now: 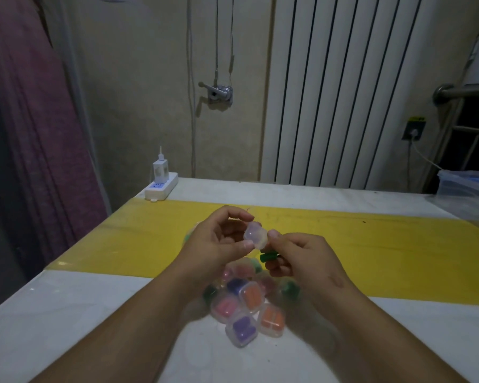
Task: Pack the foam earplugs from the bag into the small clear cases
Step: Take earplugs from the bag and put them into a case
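Note:
A small clear case [255, 235] is held above the table between both hands. My left hand [219, 241] pinches its left side with thumb and fingers. My right hand [299, 255] touches the case's right edge with its thumb tip and grips green foam earplugs [268, 256] in its curled fingers. Below my wrists lies a pile of filled cases [246, 308] with orange, purple, pink and green earplugs inside. The bag is mostly hidden behind my left hand; only a green-tinted edge [188, 238] shows.
The white table [67, 327] carries a yellow strip [398, 244] across its middle. A white power strip with a charger [161, 183] sits at the far left corner. A clear plastic container [468, 186] stands at the far right edge. A radiator lines the wall behind.

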A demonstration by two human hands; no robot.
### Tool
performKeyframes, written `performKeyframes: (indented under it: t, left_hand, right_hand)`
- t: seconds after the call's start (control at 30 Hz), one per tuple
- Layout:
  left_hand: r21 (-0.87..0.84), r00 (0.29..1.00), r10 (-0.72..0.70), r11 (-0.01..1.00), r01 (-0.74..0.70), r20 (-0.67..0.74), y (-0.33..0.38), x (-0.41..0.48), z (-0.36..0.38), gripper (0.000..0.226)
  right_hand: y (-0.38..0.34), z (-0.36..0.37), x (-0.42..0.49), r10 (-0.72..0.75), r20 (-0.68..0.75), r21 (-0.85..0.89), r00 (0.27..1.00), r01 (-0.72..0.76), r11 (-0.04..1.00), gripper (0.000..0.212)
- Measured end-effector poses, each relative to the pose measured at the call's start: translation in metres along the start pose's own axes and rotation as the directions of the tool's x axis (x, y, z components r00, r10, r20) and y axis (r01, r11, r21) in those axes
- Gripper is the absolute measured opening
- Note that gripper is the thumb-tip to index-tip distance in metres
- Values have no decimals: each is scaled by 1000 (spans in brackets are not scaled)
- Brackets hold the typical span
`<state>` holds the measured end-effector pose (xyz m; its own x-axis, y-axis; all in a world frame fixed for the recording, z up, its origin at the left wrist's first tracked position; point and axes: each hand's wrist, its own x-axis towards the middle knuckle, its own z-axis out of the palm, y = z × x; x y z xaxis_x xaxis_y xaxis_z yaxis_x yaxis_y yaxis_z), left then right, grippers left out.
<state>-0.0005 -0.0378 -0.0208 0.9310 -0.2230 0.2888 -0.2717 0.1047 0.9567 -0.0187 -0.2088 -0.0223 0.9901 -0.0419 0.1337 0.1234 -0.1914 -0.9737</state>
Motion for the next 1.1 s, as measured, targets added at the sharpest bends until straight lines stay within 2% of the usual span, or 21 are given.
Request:
performKeyframes:
  t: [0.2, 0.4, 0.5, 0.63, 0.73, 0.8, 0.9, 1.1]
  left_hand:
    - [-35, 999, -19, 999, 20, 28, 3, -3, 0, 37]
    - [-27, 999, -46, 999, 46, 13, 7, -5, 3, 34]
    - [29, 999, -32, 999, 33, -15, 9, -5, 5, 32]
    - [42, 998, -22, 999, 24, -57, 9, -5, 6, 39]
    - [115, 998, -21, 993, 27, -52, 7, -5, 5, 54]
    - [134, 999, -35, 990, 38, -24, 8, -7, 5, 57]
    - [116, 999, -42, 992, 39, 21, 9, -8, 4, 49]
    - [109, 1000, -20, 994, 17, 23, 10, -7, 3, 34]
  right_hand:
    - [-3, -2, -1, 36, 23, 137, 999, -39, 990, 28]
    - [-3, -2, -1, 36, 11, 150, 999, -37, 988, 27]
    - [-2, -1, 0, 33, 9, 143, 999, -34, 989, 30]
    - [-3, -1, 0, 32, 35, 243, 999, -40, 969, 37]
    - [-1, 0, -1, -1, 54, 173, 999, -8, 985, 26]
    - [0, 0, 0, -3, 38, 149, 999, -2, 989, 25]
    - [-1, 0, 1, 7, -5, 161, 1000, -6, 987, 25]
    - [0, -1, 1, -10, -44, 90, 999, 14, 996, 27]
